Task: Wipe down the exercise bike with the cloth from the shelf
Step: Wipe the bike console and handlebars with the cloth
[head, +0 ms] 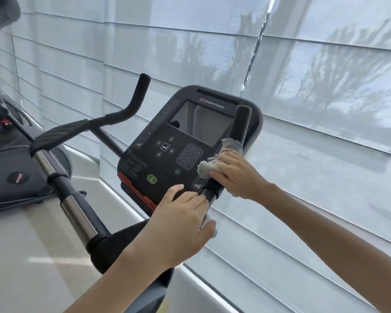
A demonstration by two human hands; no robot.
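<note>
My right hand point(233, 175) clamps the cloth point(209, 167) around the handlebar point(243, 118). The bar's axis runs up and away from me. My left hand point(181, 213) grips it just below.

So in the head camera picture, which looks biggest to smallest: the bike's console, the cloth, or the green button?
1. The console, easily the largest.
2. The cloth; the right hand covers part of it, so its full size is hidden.
3. The green button, clearly the smallest.
</note>
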